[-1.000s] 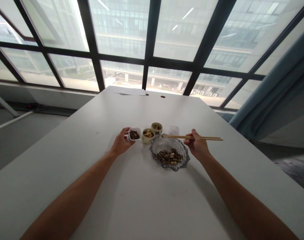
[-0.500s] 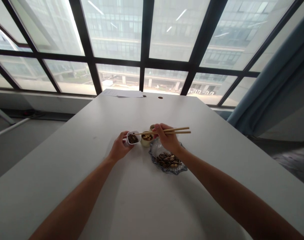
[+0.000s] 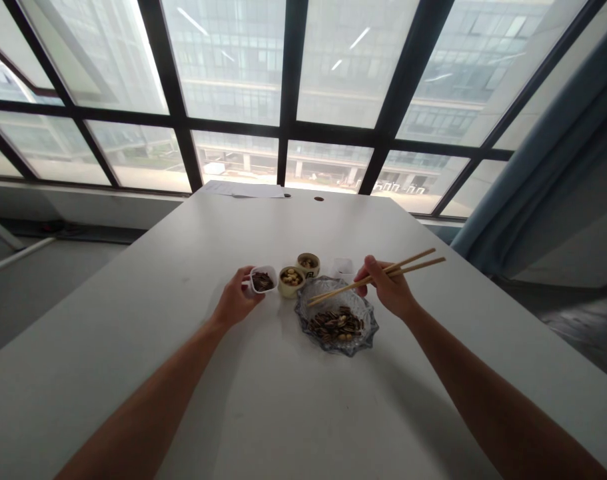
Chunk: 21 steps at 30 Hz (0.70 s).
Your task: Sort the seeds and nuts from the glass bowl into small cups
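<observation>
My left hand [image 3: 237, 293] is closed round the side of a small white plastic cup [image 3: 275, 283] with dark sunflower seeds [image 3: 262, 281] in it. A pair of wooden chopsticks [image 3: 378, 275] is gripped in my right hand [image 3: 386, 285]. Their tips are over the back left part of a scalloped glass bowl [image 3: 368, 343], with nothing visible between them. Striped seeds [image 3: 328, 325] and a few pale nuts lie at the bottom of that bowl. Beside the white cup is a cream cup [image 3: 288, 291] holding pale nuts, and behind it another cream cup [image 3: 309, 271] with brownish contents.
Behind the glass bowl, a second white plastic container [image 3: 342, 266] sits near my right hand. Papers [image 3: 248, 191] lie at the far edge of the white table [image 3: 208, 413], close to a round hole [image 3: 318, 199]. Windows rise beyond, and a blue curtain [image 3: 528, 173] hangs at right.
My right hand has moved right, carrying the chopsticks; their tips went from the white cup to over the glass bowl. My left hand still holds the cup in nearly the same place.
</observation>
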{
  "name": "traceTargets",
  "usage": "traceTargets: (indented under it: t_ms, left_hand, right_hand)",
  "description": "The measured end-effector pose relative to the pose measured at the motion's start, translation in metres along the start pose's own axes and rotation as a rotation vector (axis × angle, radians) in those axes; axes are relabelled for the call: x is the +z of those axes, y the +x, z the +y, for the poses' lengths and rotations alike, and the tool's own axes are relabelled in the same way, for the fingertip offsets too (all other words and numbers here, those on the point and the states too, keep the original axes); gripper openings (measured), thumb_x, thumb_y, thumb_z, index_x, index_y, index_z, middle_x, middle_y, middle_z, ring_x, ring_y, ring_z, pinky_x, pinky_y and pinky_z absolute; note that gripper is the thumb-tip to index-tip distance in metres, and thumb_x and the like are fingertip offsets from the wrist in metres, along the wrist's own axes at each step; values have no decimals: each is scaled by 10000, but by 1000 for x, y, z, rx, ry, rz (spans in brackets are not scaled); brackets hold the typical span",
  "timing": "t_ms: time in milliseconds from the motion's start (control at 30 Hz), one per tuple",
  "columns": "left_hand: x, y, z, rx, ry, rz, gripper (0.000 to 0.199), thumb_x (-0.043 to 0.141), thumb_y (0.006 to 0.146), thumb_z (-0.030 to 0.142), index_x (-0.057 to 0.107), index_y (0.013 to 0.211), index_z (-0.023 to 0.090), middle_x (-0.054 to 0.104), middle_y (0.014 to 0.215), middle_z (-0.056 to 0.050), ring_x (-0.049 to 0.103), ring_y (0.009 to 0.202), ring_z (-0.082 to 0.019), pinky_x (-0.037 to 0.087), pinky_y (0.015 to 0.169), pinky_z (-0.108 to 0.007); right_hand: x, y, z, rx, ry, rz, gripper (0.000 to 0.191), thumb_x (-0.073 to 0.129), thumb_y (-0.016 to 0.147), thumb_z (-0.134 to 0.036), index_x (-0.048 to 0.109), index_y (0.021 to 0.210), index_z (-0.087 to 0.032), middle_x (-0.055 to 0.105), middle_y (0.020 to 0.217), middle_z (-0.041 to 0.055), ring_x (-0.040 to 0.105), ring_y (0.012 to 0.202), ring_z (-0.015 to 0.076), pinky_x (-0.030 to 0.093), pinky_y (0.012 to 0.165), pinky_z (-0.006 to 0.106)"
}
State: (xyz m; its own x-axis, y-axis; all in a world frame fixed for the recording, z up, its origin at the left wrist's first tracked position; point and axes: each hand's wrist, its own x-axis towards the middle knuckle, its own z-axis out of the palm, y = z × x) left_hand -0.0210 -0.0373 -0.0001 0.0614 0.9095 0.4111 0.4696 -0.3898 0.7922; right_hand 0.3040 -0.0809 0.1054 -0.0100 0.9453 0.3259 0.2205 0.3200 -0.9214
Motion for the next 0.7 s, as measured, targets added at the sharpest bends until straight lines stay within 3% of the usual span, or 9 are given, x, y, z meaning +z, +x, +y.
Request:
traceTargets:
  t_ms: [100,300,700]
  left_hand:
    - [0,0,0,1,1,1,567,724,663,315,530,1186,211,699,1127,-92,678,1013,-228,559,829,-355]
    - [0,0,-1,1,15,11,563,726,668,345,532,1181,217,702,1104,-87,676,995,-227,560,805,-349]
    - [1,0,6,13,26,1,553,730,664,328,547,1176,223,710,1071,-79,683,979,-225,562,763,-322]
  right_hand:
    - [-14,-7,3,73,-53,-129,639,610,749,-768,671,561,-160,583,415,36,542,399,134,424,434,259]
    - [-26,-14,1,99,-154,-257,600,621,777,-724,688,605,-153,604,451,33,549,434,131,410,432,241]
    - [-22,-9,2,83,-96,-211,592,637,766,-719,695,591,-157,591,410,29,532,380,131,411,388,241]
